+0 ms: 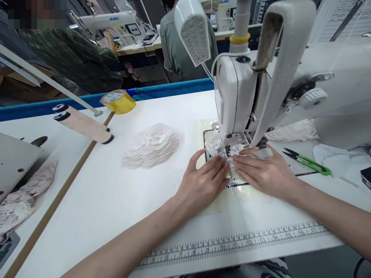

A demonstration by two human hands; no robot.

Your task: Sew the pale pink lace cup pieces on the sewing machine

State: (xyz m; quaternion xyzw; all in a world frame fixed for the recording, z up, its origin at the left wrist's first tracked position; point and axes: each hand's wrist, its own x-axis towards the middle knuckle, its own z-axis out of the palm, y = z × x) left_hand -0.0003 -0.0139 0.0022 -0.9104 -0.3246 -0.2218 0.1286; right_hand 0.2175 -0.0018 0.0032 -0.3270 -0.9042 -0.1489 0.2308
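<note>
A small piece of white lace [214, 145] lies under the presser foot of a white sewing machine [227, 96]. My left hand [203, 175] is closed on the lace from the left; its fingertips press together on it near the needle, while the thumb stands apart. From the right, my right hand [265, 172] is closed on the same lace, its fingers beside the presser foot and partly behind machine parts. Most of the lace under my fingers is hidden. A pile of lace pieces [153, 146] rests on the table left of my hands.
Green-handled thread snips [308, 162] lie to the right, near white cloth [333, 158] and more lace [294, 131]. Yellow tape [118, 102] and thread cones [84, 125] sit at the left. A ruler strip [232, 247] runs along the front edge. Other people work beyond the blue edge [174, 89].
</note>
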